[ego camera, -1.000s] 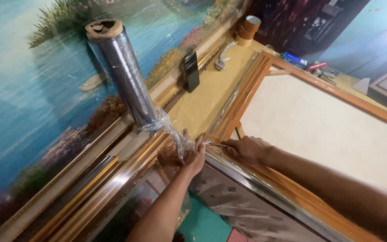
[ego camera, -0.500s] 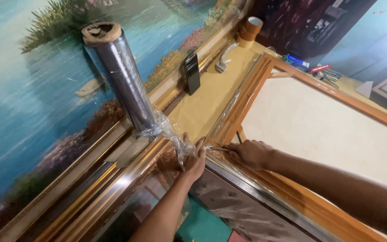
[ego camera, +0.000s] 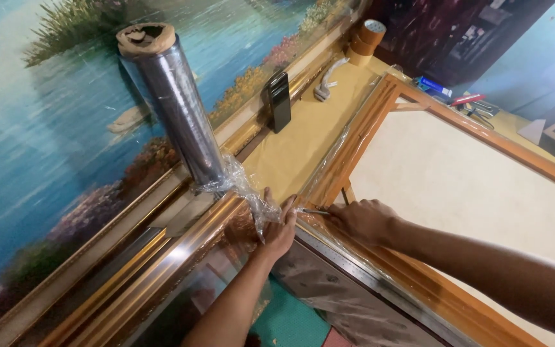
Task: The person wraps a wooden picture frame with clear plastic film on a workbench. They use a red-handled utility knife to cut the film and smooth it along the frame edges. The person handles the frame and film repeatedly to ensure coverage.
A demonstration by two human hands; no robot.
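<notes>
- Against the earlier frames little differs: both hands stay at the same frame corner, and the roll of clear film has shifted only slightly with the head's movement.
- The left hand lies nearly flat, fingers stretched toward twelve o'clock, pressing the loose tail of film onto the corner of the wrapped gilt frame; it grips nothing.
- The right hand is curled closed on a thin blade-like tool, whose tip points toward nine o'clock and meets the left hand's fingertips at the film.
- The roll of clear film stands tilted at ten o'clock from the hands, its cardboard core at the top, its foot resting on the gilt frame with the crumpled tail running down to the left hand.
- At two o'clock lies a wooden stretcher frame face down, its pale canvas back showing, under film along its near edge.
- On the yellow bench at twelve o'clock stands a black phone-like object, beside a white handled tool and rolls of brown tape farther off.
- A large lake landscape painting fills the nine to eleven o'clock side; small tools lie at one o'clock.
</notes>
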